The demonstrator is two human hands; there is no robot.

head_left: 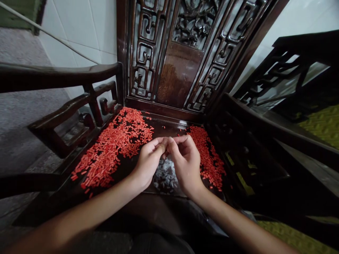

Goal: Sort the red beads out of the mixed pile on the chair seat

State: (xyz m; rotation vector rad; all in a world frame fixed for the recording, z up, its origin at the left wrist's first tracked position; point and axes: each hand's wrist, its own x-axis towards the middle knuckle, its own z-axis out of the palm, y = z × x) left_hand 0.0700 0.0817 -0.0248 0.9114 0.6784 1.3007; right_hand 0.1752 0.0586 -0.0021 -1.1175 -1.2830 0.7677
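My left hand point(149, 160) and my right hand point(187, 160) meet fingertip to fingertip over the middle of a dark wooden chair seat. Both are closed in a pinch, and whatever lies between the fingertips is too small or hidden to make out. Beneath them is a scatter of small whitish, clear-looking pieces point(165, 176), partly covered by my hands. To the left spreads a large heap of short red tube-like pieces point(106, 155). Another heap of red pieces point(209, 157) lies to the right, beside my right hand.
The chair's carved back point(176, 77) rises behind the seat. A left armrest point(58, 76) and a right armrest point(286, 123) flank it. A pale cable point(53, 33) runs across the upper left. Yellow textured material point(321, 123) shows at the right.
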